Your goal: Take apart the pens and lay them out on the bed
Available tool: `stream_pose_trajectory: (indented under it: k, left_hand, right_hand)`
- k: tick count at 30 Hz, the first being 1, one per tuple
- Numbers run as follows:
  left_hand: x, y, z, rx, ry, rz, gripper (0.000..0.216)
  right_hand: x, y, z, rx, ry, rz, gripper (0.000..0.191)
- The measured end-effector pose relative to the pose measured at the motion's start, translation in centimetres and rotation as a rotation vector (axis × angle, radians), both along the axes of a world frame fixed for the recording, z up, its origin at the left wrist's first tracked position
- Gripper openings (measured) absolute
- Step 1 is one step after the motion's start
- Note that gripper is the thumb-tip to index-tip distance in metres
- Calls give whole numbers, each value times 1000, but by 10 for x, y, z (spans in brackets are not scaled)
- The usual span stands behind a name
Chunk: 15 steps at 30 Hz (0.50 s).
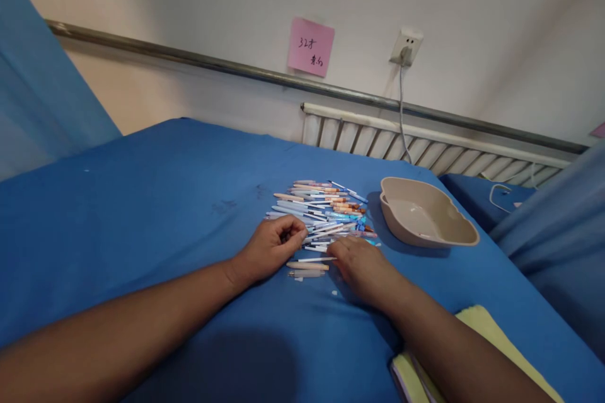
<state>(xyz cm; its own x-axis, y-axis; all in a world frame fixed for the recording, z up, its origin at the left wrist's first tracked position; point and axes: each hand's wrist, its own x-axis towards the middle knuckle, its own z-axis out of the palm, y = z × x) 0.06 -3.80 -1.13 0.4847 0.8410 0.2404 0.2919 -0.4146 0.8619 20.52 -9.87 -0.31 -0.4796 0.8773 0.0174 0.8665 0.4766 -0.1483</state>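
Observation:
A heap of pens (321, 209) in white, orange and blue lies on a blue cloth-covered table (155, 201). My left hand (271, 249) rests at the heap's near left edge, fingers curled in; what is in them, if anything, is hidden. My right hand (362, 264) lies palm down at the heap's near right edge, fingers pressed together over pen parts. Between the two hands lie an orange pen barrel (307, 266) and a pale barrel (306, 274).
A beige, empty, shallow tray (428, 214) stands right of the heap. A yellow-covered notebook (477, 352) lies at the near right under my forearm. Behind are a wall with a pink note (311, 46), a socket (405, 46) and a radiator (425, 145).

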Motion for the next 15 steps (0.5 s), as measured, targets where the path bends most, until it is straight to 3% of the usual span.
stream_pose_trajectory:
  k: [8, 15]
  left_hand:
    - [1, 0, 2, -10, 5, 3, 19]
    - [0, -1, 3, 15, 32, -16, 20]
  right_hand:
    - [9, 2, -3, 10, -28, 2, 18]
    - [19, 4, -6, 15, 298, -72, 12]
